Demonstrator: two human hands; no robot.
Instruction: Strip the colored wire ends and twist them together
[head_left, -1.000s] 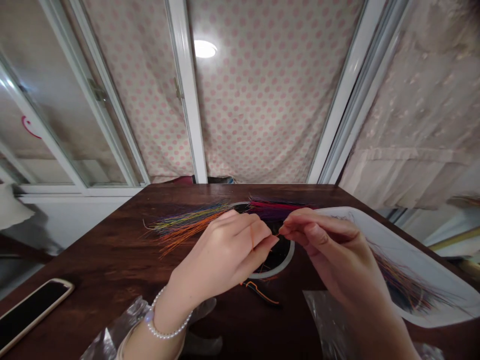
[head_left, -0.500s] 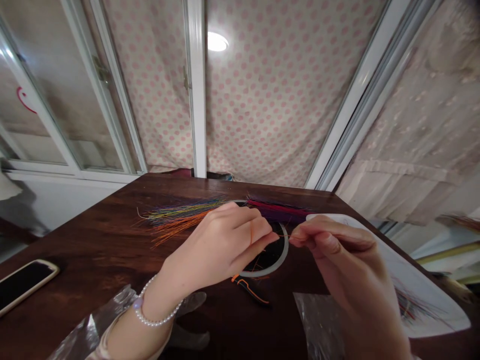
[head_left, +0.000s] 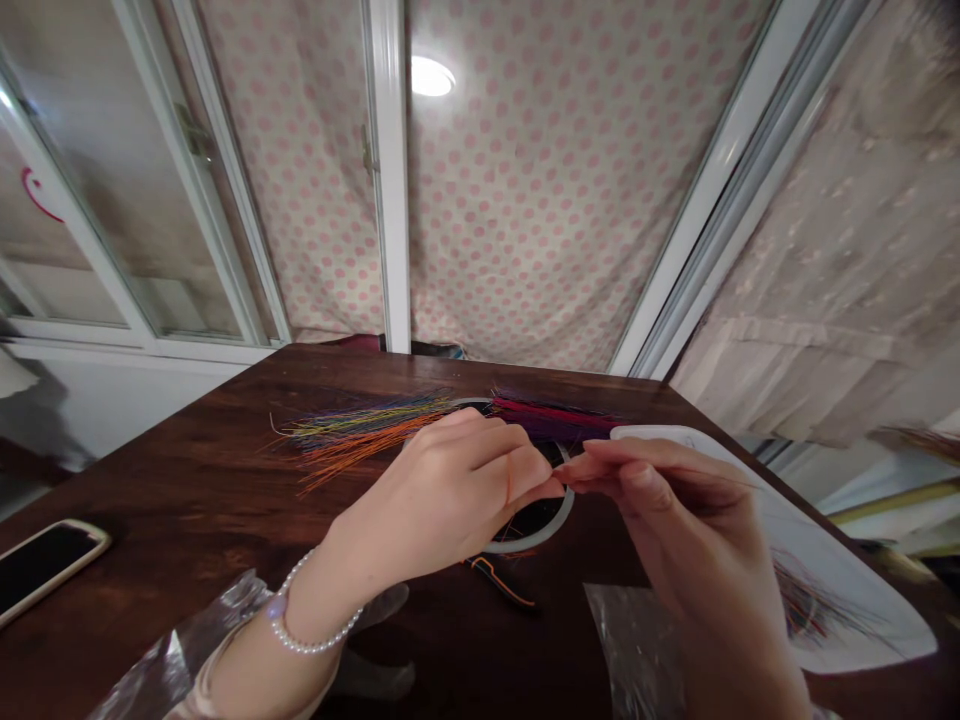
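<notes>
My left hand [head_left: 457,475], wearing a pearl bracelet [head_left: 315,645], is closed in a pinch above a round black dish with a pale rim [head_left: 561,522]. A thin orange wire [head_left: 511,478] loops over one of its fingers. Pinched fingertips of my right hand [head_left: 675,520] meet those of the left, and the bit of wire between them is hidden. A fine strand trails rightward behind the right hand. Beneath the left hand lie orange-and-black pliers [head_left: 499,580], partly covered.
Orange wires [head_left: 356,450] and yellow-green wires [head_left: 360,422] fan out left of the dish, red and purple ones [head_left: 555,415] behind it. A white tray [head_left: 847,600] with loose wires stands at right. Clear plastic bags [head_left: 637,640] and a phone [head_left: 49,570] lie on the dark table [head_left: 180,480].
My right hand has moved left, closing the small gap where the wire showed between the hands. My left hand has shifted slightly right. The view has drifted a little.
</notes>
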